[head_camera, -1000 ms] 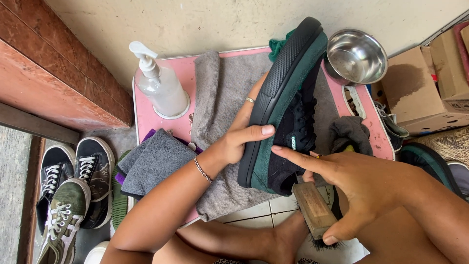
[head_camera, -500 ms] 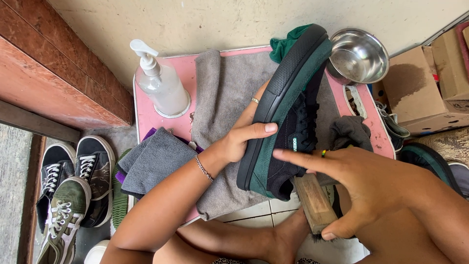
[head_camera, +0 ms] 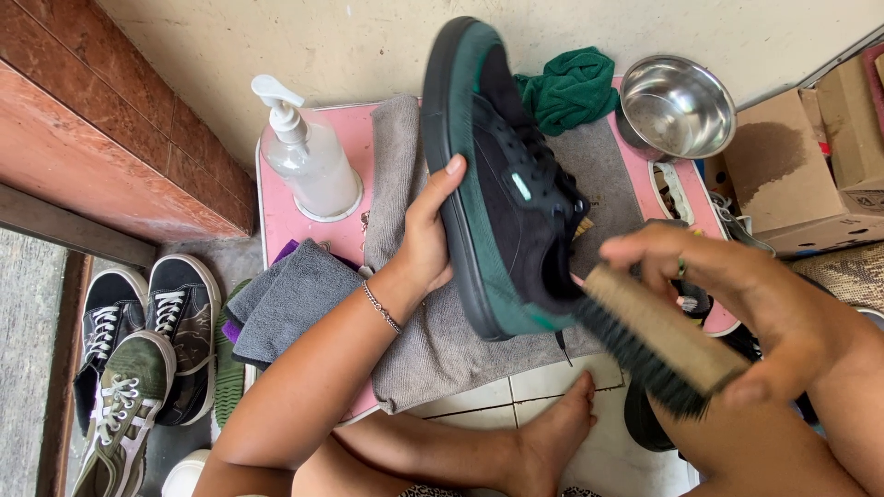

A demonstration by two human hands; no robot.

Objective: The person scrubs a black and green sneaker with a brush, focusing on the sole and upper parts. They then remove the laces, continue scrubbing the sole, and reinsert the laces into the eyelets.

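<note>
Left hand is curled around the black sole edge of the dark green-and-black sneaker, thumb up along the sole, fingers hidden behind, holding it tilted on its side, toe up, above the pink table. Right hand is closed around a wooden-backed brush, black bristles facing down and touching or just off the sneaker's heel end; motion blur there, cannot tell contact for sure. Relative to the table: grey towel is spread over its middle under the sneaker, clear pump bottle stands at its far-left corner, green cloth is bunched at the far edge, steel bowl sits on the far-right corner, partly overhanging. Folded grey cloths lie on the near-left edge, spare sneakers on the floor left of it, cardboard boxes to its right, bare foot on tile just in front. Risks, as I judge them: one-handed hold on the sole edge only, so a hard brush stroke at the heel could twist the sneaker out of the grip; a right-arm swing could clip the bowl off its corner; loose laces could snag in the bristles.
</note>
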